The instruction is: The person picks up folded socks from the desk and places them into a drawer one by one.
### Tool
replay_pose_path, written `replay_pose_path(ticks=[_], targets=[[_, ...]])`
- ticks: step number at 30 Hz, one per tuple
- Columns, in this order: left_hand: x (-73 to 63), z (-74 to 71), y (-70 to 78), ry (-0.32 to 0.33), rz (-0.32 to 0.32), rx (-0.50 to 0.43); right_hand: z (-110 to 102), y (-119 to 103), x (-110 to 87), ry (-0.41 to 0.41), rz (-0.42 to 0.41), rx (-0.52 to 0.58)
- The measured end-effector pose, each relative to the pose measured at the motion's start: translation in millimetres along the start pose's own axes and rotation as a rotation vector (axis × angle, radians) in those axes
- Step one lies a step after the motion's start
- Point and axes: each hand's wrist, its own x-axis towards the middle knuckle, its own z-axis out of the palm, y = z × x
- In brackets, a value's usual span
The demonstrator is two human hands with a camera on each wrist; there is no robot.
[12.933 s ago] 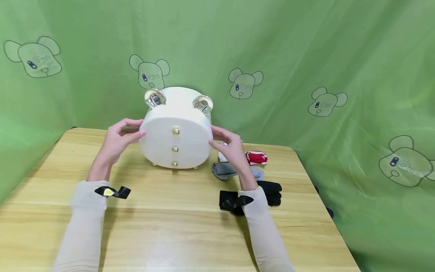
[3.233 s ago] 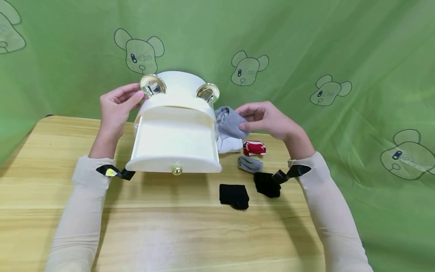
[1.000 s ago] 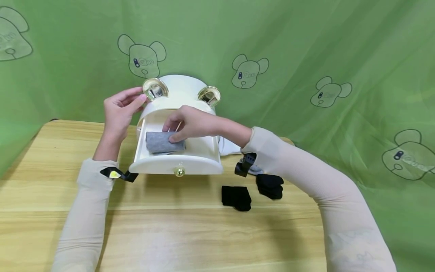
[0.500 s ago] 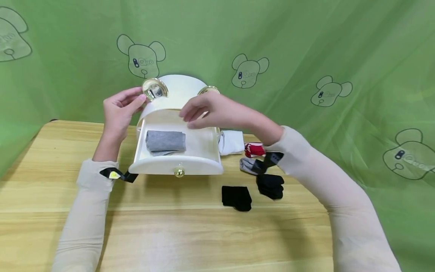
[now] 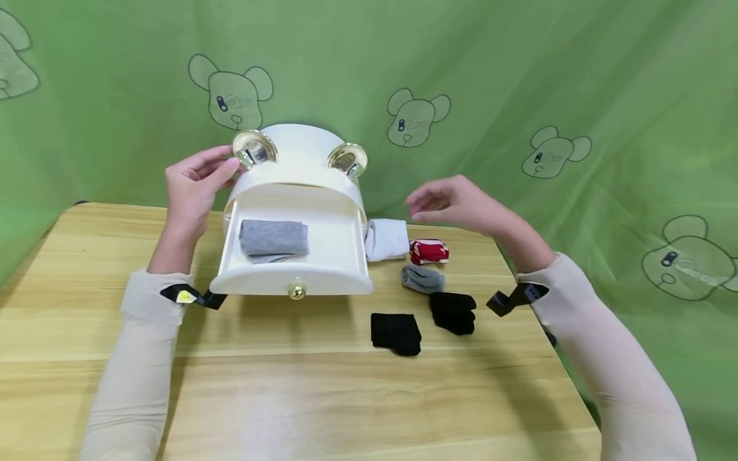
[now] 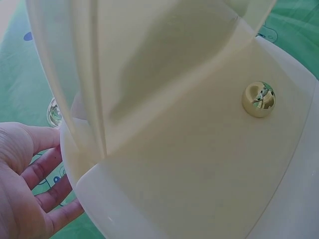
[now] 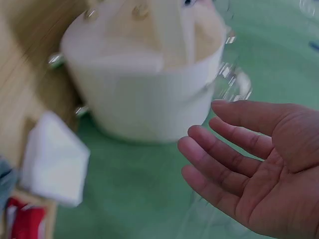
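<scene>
A white cabinet [image 5: 302, 150] with gold ears stands on the table, its upper drawer [image 5: 340, 246] pulled out. In that drawer's left part lies a folded grey sock [image 5: 274, 238]. My left hand [image 5: 193, 189] rests against the cabinet's left side below the ear; in the left wrist view its thumb and fingers [image 6: 55, 191] touch the wall without wrapping round it. My right hand [image 5: 455, 203] hangs with nothing in it, fingers loosely bent, above a white sock [image 5: 387, 239] and a red-and-white sock [image 5: 429, 251]. The right wrist view shows its bare palm [image 7: 284, 169].
Right of the cabinet lie a smaller rolled grey sock [image 5: 423, 279] and two black socks, one folded near the front [image 5: 396, 333], one behind it [image 5: 453, 312]. A gold knob [image 5: 296, 291] juts from the drawer front. Green cloth [image 5: 490, 77] hangs behind the wooden table [image 5: 288, 397].
The upper drawer was pulled out, and the right hand carried the grey sock from the right into it and let go. That hand has since swung back right; the left hand stays at the cabinet's side.
</scene>
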Motion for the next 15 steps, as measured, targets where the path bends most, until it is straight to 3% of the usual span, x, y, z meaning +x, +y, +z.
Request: replay_pose_path(ticks=[8, 15], targets=[[-0.8, -3.4, 1.7, 0.002, 0.011, -0.005, 22.1, 78.8, 0.4, -0.006, 0.105, 0.065], [-1.9, -2.4, 1.4, 0.001, 0.007, -0.005, 53.6, 127.5, 3.9, -0.001, 0.117, -0.059]])
